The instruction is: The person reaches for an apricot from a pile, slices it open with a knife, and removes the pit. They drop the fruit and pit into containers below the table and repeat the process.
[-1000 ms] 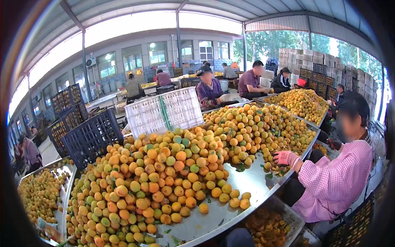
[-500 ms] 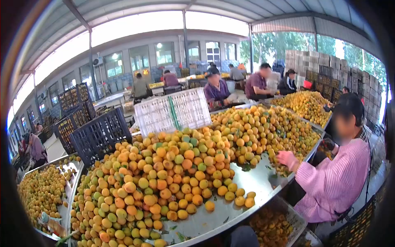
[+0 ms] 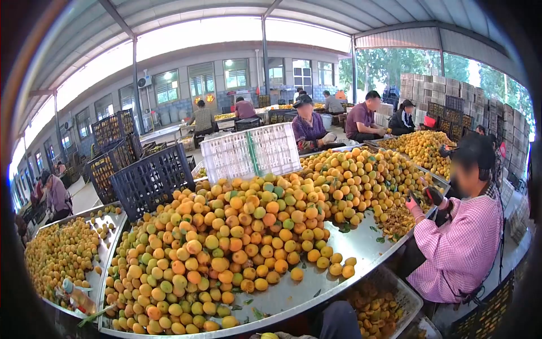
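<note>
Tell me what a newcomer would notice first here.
Most likely the big heap of orange and green-tinged fruit on the near metal table. Just behind it, a white crate with a green strip stands tilted. At right sits a person in pink checks.

No readable text anywhere.

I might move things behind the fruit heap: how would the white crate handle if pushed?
The white crate looks stiff, with no visible sag, and probably light, being full of openings. Tilted behind the fruit heap, it might tip if pushed.
</note>
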### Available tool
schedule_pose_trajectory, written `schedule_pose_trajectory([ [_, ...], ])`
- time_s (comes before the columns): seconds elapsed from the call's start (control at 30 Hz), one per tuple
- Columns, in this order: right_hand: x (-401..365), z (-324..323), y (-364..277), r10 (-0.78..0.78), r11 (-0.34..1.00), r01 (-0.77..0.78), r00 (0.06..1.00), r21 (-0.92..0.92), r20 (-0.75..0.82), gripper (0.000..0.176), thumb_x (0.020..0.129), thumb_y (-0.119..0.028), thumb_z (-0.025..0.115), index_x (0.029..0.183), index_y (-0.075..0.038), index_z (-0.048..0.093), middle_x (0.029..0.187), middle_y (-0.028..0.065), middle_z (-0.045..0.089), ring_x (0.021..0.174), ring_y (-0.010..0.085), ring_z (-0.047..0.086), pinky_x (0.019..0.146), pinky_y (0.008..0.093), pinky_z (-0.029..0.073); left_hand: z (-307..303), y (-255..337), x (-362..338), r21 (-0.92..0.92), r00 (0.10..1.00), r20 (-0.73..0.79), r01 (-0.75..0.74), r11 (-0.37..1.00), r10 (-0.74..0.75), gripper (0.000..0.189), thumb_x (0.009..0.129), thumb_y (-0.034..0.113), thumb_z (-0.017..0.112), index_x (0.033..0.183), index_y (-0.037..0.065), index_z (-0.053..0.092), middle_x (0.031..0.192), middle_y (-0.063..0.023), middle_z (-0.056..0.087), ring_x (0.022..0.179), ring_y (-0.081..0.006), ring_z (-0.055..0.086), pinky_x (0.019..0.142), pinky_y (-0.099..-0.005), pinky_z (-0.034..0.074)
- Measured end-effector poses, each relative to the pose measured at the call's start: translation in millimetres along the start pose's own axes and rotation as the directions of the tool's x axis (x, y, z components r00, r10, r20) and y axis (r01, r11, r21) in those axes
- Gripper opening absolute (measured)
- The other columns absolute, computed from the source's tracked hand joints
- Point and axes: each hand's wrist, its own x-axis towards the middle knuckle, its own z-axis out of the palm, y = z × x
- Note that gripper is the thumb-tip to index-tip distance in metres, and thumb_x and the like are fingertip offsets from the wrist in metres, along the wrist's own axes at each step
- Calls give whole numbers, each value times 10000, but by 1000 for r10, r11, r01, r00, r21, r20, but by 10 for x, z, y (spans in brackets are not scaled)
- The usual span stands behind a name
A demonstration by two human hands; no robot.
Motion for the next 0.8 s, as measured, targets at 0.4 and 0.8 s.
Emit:
schedule_pose_trajectory([
  [0.4,-15,-208,-372,-48,632,-26,996,774,72,562,833,-223,707,1305,0,497,1137,157,630,1043,189,615,887,324,505,-179,104,-36,-453,842,534,364,814,-79,310,928,312,546,1059,36,601,888,-157,640,772,-265,613,645,-355,476],
  [0.8,85,-54,-131,-21,984,12,999,178,49,548,777,-235,752,1250,-45,550,1101,149,655,1007,249,657,840,317,520,-165,-213,-107,377,902,423,-92,922,-83,417,886,109,446,1264,-67,470,851,-227,604,741,-367,591,661,-432,476],
])
